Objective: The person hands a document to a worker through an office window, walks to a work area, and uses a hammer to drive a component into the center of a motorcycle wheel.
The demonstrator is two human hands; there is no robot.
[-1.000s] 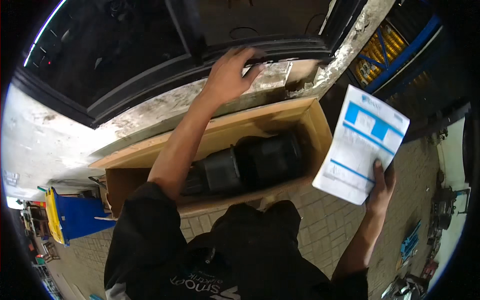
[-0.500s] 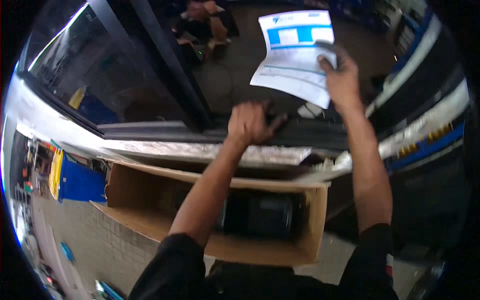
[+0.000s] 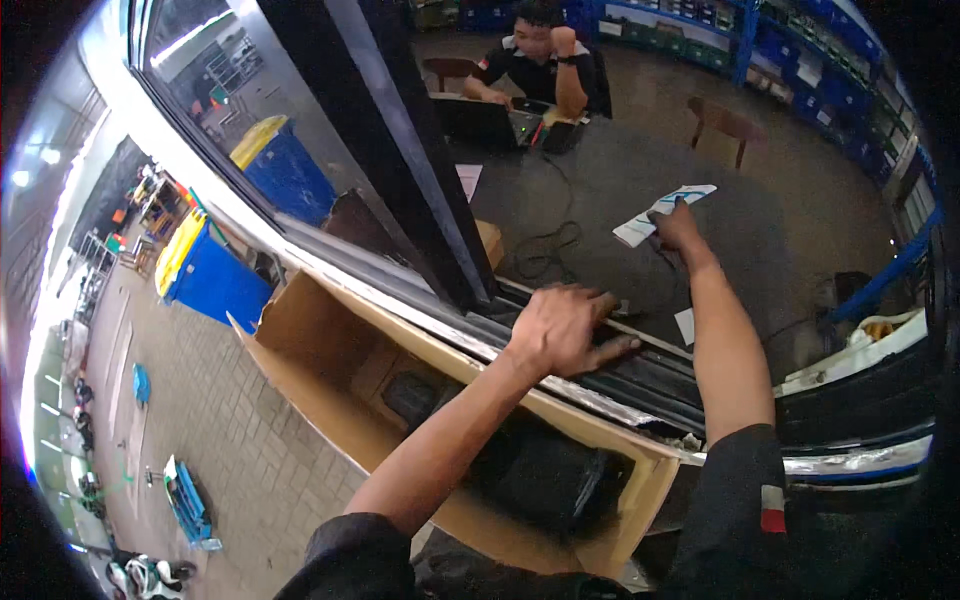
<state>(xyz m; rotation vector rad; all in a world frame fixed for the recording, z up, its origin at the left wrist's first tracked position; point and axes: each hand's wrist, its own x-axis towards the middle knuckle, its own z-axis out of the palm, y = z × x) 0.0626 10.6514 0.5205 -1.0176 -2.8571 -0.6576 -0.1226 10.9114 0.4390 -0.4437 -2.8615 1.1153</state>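
Note:
My left hand (image 3: 555, 330) rests on the black window frame (image 3: 650, 355) with its fingers apart. My right hand (image 3: 675, 230) reaches through the window opening, holding a folded white-and-blue paper (image 3: 640, 220) above a dark grey tabletop (image 3: 740, 280). A coiled black cable (image 3: 540, 260) lies on that surface, left of the paper. Below my arms, a long open cardboard box (image 3: 310, 390) stands against the wall, holding a bulky black object (image 3: 535, 480), partly hidden by my left arm.
Behind the window, a seated co-worker (image 3: 540, 70) is at a black laptop (image 3: 480, 125). Beyond are a wooden chair (image 3: 715, 115) and blue shelving with bins (image 3: 790, 75). Outside, a blue bin with yellow lid (image 3: 210, 275) and blue equipment (image 3: 190, 505) stand on paving (image 3: 240, 430).
My left hand has come down onto the window frame. My right hand has lifted the paper from beside the box and moved it forward through the window, where it now appears folded.

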